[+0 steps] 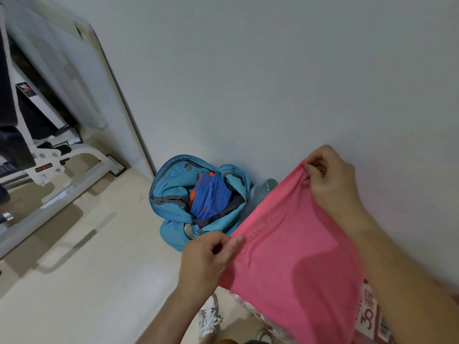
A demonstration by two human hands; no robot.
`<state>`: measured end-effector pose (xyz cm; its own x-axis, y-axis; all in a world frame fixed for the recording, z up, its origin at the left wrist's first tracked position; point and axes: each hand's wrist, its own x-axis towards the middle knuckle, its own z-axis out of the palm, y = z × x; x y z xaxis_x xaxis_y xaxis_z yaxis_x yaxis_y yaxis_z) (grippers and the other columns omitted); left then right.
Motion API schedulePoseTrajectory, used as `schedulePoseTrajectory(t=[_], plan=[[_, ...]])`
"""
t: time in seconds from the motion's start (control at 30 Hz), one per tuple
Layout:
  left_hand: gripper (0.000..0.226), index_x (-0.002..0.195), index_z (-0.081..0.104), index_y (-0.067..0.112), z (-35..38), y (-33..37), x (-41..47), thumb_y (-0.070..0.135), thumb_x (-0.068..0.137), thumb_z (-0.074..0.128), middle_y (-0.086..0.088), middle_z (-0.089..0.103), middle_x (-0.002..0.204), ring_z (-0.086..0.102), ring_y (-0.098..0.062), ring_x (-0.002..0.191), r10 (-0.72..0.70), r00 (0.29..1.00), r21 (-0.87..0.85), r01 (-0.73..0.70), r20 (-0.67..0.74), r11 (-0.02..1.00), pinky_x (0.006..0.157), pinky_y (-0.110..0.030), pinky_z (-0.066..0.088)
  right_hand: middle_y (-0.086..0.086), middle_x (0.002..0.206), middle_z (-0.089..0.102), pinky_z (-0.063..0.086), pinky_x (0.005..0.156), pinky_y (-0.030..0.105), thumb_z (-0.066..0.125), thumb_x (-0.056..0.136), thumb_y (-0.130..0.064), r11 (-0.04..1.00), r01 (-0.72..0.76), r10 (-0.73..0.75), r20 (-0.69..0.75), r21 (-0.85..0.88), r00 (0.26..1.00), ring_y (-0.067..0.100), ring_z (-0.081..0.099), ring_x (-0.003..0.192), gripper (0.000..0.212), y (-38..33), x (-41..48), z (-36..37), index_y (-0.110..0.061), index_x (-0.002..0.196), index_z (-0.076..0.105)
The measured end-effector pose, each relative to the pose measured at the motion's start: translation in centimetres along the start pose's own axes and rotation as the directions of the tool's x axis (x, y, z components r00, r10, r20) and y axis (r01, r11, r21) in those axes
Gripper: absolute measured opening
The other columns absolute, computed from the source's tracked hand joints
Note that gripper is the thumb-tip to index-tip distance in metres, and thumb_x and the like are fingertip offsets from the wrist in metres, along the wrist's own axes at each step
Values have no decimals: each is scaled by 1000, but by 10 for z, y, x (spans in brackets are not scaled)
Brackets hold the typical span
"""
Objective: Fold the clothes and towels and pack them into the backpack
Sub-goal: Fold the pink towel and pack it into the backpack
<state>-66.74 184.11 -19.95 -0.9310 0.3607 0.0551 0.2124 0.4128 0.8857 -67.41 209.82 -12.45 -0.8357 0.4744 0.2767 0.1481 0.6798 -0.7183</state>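
Note:
A pink cloth [295, 247] with faint raised lettering hangs stretched between my hands. My left hand [208, 259] pinches its lower left corner. My right hand [330, 177] pinches its upper corner, close to the wall. Behind the cloth a light blue backpack [173, 194] sits open on the floor against the wall. A folded blue garment with orange trim [211, 197] lies inside its main opening.
A white gym machine frame [57, 175] and a large mirror [74, 78] stand at the left. A green-capped plastic bottle [269, 183] is next to the backpack. A white shoe [210, 319] and a red-and-white printed package [372, 316] are at the bottom.

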Motion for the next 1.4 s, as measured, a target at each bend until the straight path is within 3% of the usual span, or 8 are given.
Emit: schedulePoseTrajectory(t=[0.23, 0.5, 0.67, 0.83, 0.97, 1.07, 1.3, 1.4], plan=[[19, 82, 64, 29, -33, 25, 17, 46, 84, 56, 23, 54, 75, 45, 11, 67, 450, 856, 134, -492, 257, 860, 62, -1, 35, -4, 81, 67, 55, 73, 28, 61, 86, 5, 977, -35, 105, -339, 209, 935, 12, 68, 74, 39, -33, -35, -74, -33, 78, 56], [22, 99, 62, 25, -54, 90, 37, 17, 85, 47, 18, 57, 96, 51, 7, 88, 645, 752, 76, -657, 139, 750, 79, -6, 38, -19, 85, 71, 55, 84, 28, 61, 87, 3, 983, -71, 155, -554, 171, 818, 12, 68, 84, 39, -45, -115, -161, -34, 94, 67], [23, 98, 68, 12, -60, 145, 23, 10, 86, 48, 16, 61, 91, 54, 2, 82, 735, 672, 107, -740, 90, 664, 75, -4, 39, -9, 81, 71, 57, 71, 20, 60, 88, 5, 966, -103, 225, -580, 237, 782, 9, 66, 70, 37, -59, -173, -204, -30, 86, 69], [33, 87, 66, 37, -77, 201, -9, 5, 89, 60, 35, 64, 89, 59, 14, 82, 700, 698, -34, -704, 151, 709, 71, -2, 41, -6, 70, 69, 49, 44, 17, 66, 83, -4, 889, -113, 357, -517, 444, 778, 8, 55, 48, 22, -73, -237, -244, -24, 77, 72], [41, 78, 69, 47, -75, 233, -14, 9, 89, 60, 22, 70, 80, 61, 4, 73, 638, 720, -171, -617, 272, 769, 66, -12, 45, -6, 67, 68, 44, 40, 14, 78, 55, -37, 818, -140, 418, -411, 558, 810, 5, 54, 51, 24, -72, -269, -266, -26, 75, 75], [28, 78, 71, 36, -54, 234, 1, 10, 85, 65, 8, 71, 73, 57, 1, 63, 554, 734, -203, -518, 393, 831, 58, -9, 41, 0, 70, 66, 49, 45, 15, 67, 82, -6, 825, -222, 465, -400, 519, 790, 6, 56, 53, 12, -55, -270, -267, -17, 80, 72], [31, 93, 74, 23, 38, 141, 61, -1, 88, 56, 10, 72, 92, 63, -1, 85, 226, 679, 264, -538, 699, 800, 83, -17, 47, 2, 77, 67, 56, 76, 39, 65, 80, 1, 779, -604, 606, -447, 168, 658, 24, 66, 76, 24, 49, -228, -175, -22, 74, 64], [36, 109, 71, 12, 71, 112, 80, -6, 84, 50, -7, 69, 109, 62, -23, 103, 232, 731, 350, -549, 642, 759, 89, -25, 41, 6, 84, 68, 42, 75, 26, 64, 82, -3, 721, -690, 632, -469, 65, 617, 27, 64, 87, 13, 79, -210, -145, -15, 81, 67]])
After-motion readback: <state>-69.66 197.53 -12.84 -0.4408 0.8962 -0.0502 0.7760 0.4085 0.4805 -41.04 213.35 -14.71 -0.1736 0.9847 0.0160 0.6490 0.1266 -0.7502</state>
